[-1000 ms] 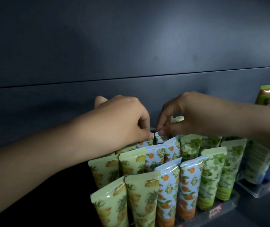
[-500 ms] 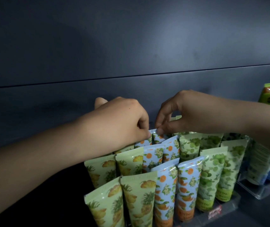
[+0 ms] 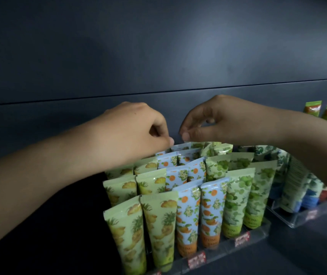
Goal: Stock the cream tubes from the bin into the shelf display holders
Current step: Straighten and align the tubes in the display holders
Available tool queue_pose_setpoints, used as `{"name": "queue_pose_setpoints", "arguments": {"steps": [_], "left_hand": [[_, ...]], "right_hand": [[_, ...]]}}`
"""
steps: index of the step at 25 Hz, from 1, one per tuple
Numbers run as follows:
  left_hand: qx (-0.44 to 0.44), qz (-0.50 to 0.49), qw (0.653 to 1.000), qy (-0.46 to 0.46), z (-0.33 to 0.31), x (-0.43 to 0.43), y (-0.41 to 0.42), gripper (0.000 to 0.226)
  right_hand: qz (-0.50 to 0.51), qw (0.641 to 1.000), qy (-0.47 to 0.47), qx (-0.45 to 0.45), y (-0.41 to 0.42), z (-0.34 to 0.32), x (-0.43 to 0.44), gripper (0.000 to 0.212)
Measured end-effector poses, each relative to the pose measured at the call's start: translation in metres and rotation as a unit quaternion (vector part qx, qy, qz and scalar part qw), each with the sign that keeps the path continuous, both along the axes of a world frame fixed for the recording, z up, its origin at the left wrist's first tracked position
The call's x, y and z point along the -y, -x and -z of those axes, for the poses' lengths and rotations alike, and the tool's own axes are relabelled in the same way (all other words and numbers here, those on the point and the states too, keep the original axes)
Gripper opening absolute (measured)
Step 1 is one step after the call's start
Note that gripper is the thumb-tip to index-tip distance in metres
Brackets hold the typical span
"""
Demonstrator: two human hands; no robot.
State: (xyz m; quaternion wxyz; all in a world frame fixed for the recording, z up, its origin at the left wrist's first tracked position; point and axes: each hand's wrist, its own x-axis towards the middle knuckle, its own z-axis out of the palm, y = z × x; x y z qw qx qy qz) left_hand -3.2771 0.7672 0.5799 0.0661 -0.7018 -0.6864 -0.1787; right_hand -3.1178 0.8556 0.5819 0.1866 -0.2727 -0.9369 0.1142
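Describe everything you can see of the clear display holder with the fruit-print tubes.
The display holder looks like clear acrylic, seemingly stepped, since rows rise toward the back. Its low front wall carries small red-and-white labels. It sits on the dark shelf, beside another clear holder on its right. Cream tubes stand in it crimp up, six across; they hide its back.
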Motion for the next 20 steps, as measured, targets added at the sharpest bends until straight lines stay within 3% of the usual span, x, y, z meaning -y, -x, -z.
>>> {"name": "queue_pose_setpoints", "arguments": {"steps": [11,16,20], "left_hand": [[0.046,-0.030,0.993,-0.108,-0.005,0.040,-0.022,0.014],[0.038,0.003,0.995,-0.088,-0.008,0.020,-0.035,0.012],[-0.024,0.011,0.997,-0.067,-0.006,-0.001,-0.048,0.018]], "right_hand": [[0.080,0.989,-0.118,0.021,-0.027,-0.007,0.034,0.033],[0.129,0.983,-0.130,0.028,-0.042,-0.007,0.032,0.029],[0.154,0.980,-0.125,0.033,-0.058,-0.004,0.018,0.029]]}}
